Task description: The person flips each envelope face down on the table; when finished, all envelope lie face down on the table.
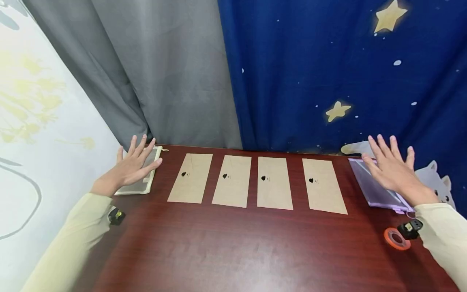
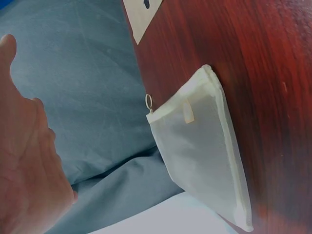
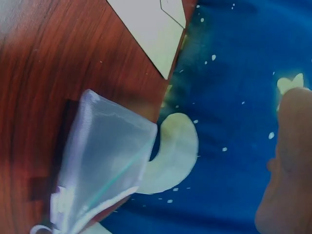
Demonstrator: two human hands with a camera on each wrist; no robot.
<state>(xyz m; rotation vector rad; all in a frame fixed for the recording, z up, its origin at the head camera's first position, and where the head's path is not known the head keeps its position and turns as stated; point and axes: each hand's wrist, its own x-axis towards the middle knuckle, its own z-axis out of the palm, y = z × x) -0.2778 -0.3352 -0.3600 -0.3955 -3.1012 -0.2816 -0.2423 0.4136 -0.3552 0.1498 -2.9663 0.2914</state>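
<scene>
My left hand [image 1: 136, 165], fingers spread and holding nothing, is raised over a white-edged mesh zip pouch [image 1: 158, 156] at the table's left. In the left wrist view that pouch [image 2: 195, 141] lies flat, a loop on its zip end. On the other side my right hand [image 1: 394, 170] is likewise spread and bare, overlapping a purple mesh pouch [image 1: 368, 188] in the head view. The right wrist view shows this pouch [image 3: 107, 151] on the wood, with a greenish line inside. Between the hands lie several tan paper envelopes [image 1: 191, 178] in a row, each with a small black hat print.
An orange tape roll [image 1: 389, 239] sits at the right, below the purple pouch. The dark red table [image 1: 233, 247] ends at the back against a grey curtain [image 1: 175, 81] and a blue starry curtain [image 1: 292, 81]. A white patterned wall [image 1: 54, 121] borders the left.
</scene>
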